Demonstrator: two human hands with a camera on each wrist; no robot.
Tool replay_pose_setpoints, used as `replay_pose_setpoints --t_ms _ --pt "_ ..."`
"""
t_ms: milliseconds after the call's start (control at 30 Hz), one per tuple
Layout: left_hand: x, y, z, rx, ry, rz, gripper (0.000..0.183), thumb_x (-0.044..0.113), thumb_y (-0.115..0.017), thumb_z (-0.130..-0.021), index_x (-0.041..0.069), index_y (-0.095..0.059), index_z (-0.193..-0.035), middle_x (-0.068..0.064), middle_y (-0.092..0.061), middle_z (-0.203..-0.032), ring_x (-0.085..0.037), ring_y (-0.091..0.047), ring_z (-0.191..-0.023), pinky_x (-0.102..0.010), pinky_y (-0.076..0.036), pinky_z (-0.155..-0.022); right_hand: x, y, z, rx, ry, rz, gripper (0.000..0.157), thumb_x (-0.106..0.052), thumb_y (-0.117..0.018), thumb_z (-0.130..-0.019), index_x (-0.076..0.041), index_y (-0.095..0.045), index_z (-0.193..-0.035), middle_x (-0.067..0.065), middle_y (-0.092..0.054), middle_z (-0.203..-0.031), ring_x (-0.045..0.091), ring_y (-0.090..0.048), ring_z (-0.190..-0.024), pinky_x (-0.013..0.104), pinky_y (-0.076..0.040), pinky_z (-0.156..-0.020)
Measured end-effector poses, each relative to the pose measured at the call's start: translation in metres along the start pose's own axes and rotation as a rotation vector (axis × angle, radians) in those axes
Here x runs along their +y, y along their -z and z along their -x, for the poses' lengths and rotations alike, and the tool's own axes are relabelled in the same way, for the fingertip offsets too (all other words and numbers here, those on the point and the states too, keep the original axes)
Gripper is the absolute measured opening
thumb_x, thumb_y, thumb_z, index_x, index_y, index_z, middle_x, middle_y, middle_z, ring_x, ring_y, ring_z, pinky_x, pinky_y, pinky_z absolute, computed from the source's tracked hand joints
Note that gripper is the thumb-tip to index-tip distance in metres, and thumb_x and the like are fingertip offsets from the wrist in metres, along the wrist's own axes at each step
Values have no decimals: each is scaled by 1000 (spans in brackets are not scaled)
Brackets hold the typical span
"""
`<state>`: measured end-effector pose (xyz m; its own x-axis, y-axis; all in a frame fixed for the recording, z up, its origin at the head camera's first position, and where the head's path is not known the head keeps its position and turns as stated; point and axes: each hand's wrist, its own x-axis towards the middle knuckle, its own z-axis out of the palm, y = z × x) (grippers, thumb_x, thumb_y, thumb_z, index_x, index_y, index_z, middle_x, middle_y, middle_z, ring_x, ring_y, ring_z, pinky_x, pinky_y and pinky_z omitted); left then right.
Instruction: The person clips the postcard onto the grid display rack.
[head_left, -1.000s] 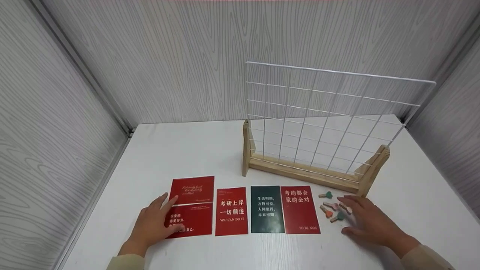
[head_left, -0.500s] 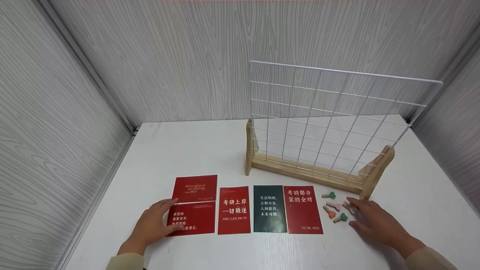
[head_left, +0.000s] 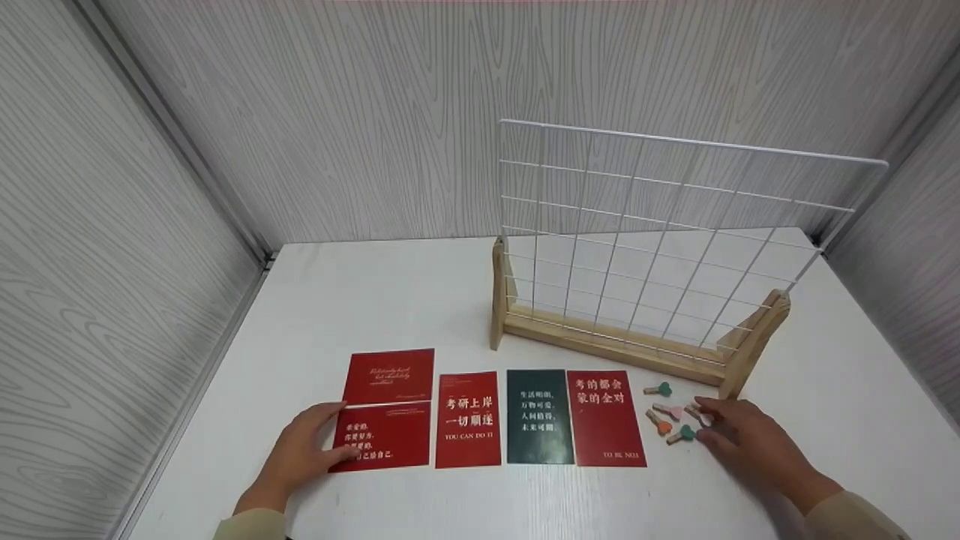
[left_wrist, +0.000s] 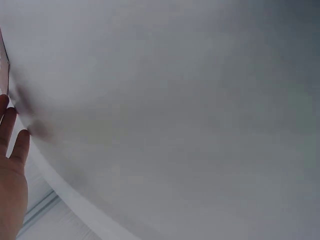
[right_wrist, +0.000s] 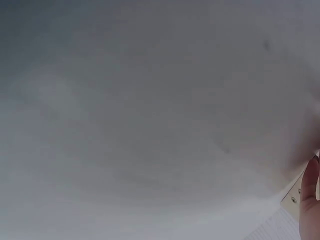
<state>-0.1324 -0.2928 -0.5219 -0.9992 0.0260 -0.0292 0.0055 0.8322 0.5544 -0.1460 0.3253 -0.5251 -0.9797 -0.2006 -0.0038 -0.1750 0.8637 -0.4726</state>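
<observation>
At the left of the head view, my left hand (head_left: 300,454) rests by the lower red card (head_left: 394,435). Its thumb lies over that card's left part, hiding some of the white lettering. Above that card lies another red card (head_left: 390,375). An upright red card (head_left: 468,420), a dark green card (head_left: 538,442) and a further red card (head_left: 606,427) form a row to the right. My right hand (head_left: 761,446) rests beside several small wooden clips with coloured heart tops, such as an orange clip (head_left: 659,422). Its fingers partly cover the rightmost clip (head_left: 700,412); no grip shows.
A white wire grid (head_left: 637,178) stands in a wooden base (head_left: 615,344) behind the cards and clips. The white table (head_left: 360,300) meets grey wood-grain panels (head_left: 360,120) at the back and sides. Both wrist views show mostly blurred white tabletop.
My left hand's fingers have drawn back slightly to the left, uncovering more of the red cards. The right hand stays beside the clips. The view has shifted a little.
</observation>
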Motion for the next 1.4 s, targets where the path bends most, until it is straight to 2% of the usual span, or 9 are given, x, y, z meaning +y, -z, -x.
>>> replay_pose_setpoints --t_ms 300,500,800,1100,1233,1400 --pt "-1 1 0 6 19 40 84 44 -76 -55 10 -44 -125 -10 -44 -124 -30 -33 -117 -49 -27 -92 0 0 -2 23 3 -26 46 -36 -61 -78 -19 -51 -119 -5 -53 -100 13 -49 -88 41 -42 -77" --pt "-1 -1 -1 -3 44 61 85 43 -76 -54 12 -43 -127 -10 -44 -124 -30 -32 -118 -51 -26 -92 2 -1 -3 26 3 -19 42 -30 -62 -78 -18 -53 -118 -5 -54 -98 13 -49 -86 38 -44 -75" --pt "-2 0 0 -10 43 83 85 41 -76 -54 12 -43 -127 -9 -44 -124 -29 -31 -118 -50 -25 -93 3 -3 -4 23 -7 -15 40 -30 -61 -79 -20 -53 -117 -6 -54 -97 12 -49 -85 38 -45 -74" --pt "-1 -1 3 -17 55 54 88 42 -78 -52 14 -42 -127 -8 -42 -124 -29 -31 -118 -51 -26 -91 3 -4 -4 41 14 9 39 -26 -63 -79 -16 -54 -116 -5 -54 -96 12 -49 -82 36 -46 -72" --pt "1 -1 3 -4 47 84 91 40 -79 -50 15 -41 -129 -7 -44 -117 -26 -35 -113 -51 -30 -89 3 -4 -4 40 15 5 39 -25 -63 -78 -17 -54 -116 -5 -54 -97 12 -50 -83 37 -45 -72" --pt "2 -2 3 30 30 131 92 34 -81 -50 14 -39 -130 -4 -43 -109 -18 -45 -94 -39 -42 -79 3 -2 -3 48 15 -5 37 -25 -63 -79 -19 -55 -115 -7 -55 -94 11 -50 -81 35 -45 -71"
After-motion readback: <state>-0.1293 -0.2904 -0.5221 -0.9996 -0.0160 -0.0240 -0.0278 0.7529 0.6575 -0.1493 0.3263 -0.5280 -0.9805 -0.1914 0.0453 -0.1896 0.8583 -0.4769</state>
